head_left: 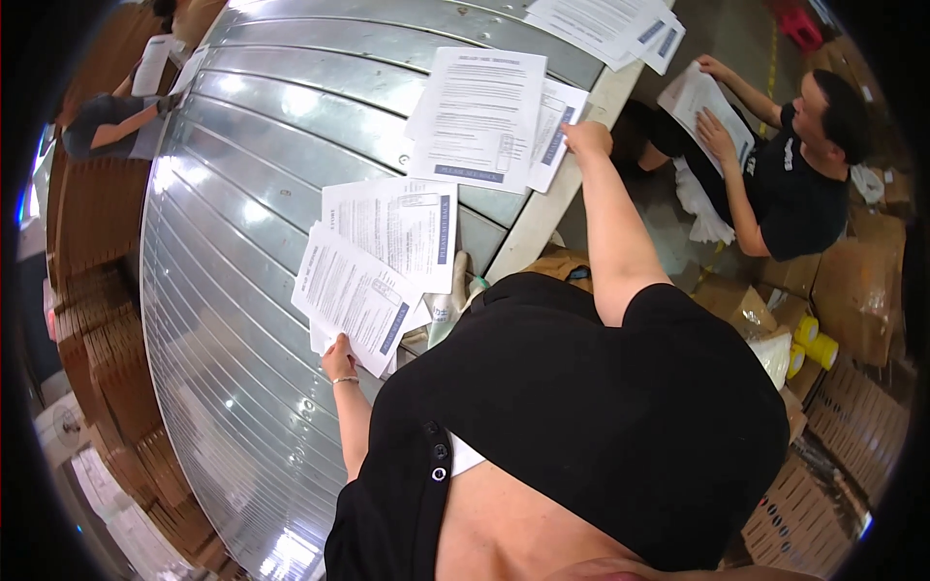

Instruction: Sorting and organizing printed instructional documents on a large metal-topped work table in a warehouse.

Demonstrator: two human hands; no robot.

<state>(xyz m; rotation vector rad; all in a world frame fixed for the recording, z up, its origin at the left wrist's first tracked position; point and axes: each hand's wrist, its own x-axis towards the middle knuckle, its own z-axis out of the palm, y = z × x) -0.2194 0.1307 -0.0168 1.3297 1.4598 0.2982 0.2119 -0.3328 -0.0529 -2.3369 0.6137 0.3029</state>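
Observation:
My left hand (339,358) is closed on the lower edge of a printed sheet (354,298), white with a dark blue band, angled over other papers. Under it lies a stack of similar sheets (392,225) on the slatted metal table (254,228). At the table's right edge, my right hand (588,142) pinches the side of another printed sheet (559,118). That sheet is partly covered by a pile of papers (477,114) just to its left. Beside the left-hand papers, near my body, a bottle-like white and green item (444,315) is partly hidden.
More printed papers (603,27) rest at the table's far end. On the right a seated co-worker (809,184) holds sheets, near cardboard boxes (857,290) and yellow tape rolls (819,349). Stacked brown cardboard (102,339) lines the left side, where another person (107,126) stands.

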